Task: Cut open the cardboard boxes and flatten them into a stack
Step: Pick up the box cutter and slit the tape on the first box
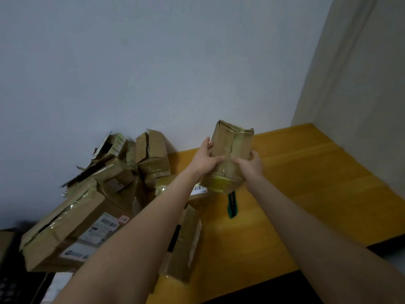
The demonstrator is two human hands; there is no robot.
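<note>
Pile of boxes (122, 163): heaped at the left end of the bench (317, 183), against the wall (175, 62); most are still in box shape, some torn or with flaps open.
Large box (65, 224): lies at the bench's front left corner, labelled and taped, not yet flattened.
Long box (186, 242): lies near the front edge, left of the middle; whether it has been pressed flat cannot be told.
Left hand (206, 160): clamped on the left side of the held box, thumb laid across its near face.
Held box (230, 154): raised above the middle of the bench, upright. It is small and brown; the top end is dented and creased, and yellowish tape is wrapped over the bottom end. It is judged uncut.
Right hand (252, 165): closed round the right side of the same box.
Knife (232, 205): green and black, lying on the bench just below the held box, in neither hand.
Progress: judged early; no flat stack is seen, and most boxes are left to be cut.
</note>
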